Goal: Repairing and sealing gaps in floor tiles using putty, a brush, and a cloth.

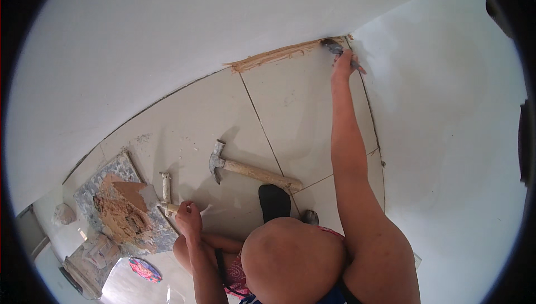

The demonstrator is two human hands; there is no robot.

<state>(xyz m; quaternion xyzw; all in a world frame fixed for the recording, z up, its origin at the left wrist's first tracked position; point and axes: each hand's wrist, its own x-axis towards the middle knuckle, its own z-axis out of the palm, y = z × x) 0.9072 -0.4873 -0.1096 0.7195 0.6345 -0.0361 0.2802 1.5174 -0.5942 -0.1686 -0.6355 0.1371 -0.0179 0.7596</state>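
At the far corner, my right hand [345,65] is closed round a putty knife [333,46]; its dark, flared head meets the floor joint. A band of wet brown filler [273,57] runs along the foot of the wall to the left of it. My left hand [190,218] is down at the lower left, fingers closed on the pale handle end of a scraper [171,208]. The scraper's head lies at the edge of a stained board [114,165] carrying a heap of brown filler [120,214]. How firmly the fingers grip is hard to see.
A claw hammer [254,173] lies on the floor tiles [290,100] before my knees. A narrow, paint-crusted piece [166,185] stands out beside the board. Left of it are a pale lump [64,214], a crumpled bag [100,250] and a colourful cloth [145,269]. White walls [441,136] bound the corner.
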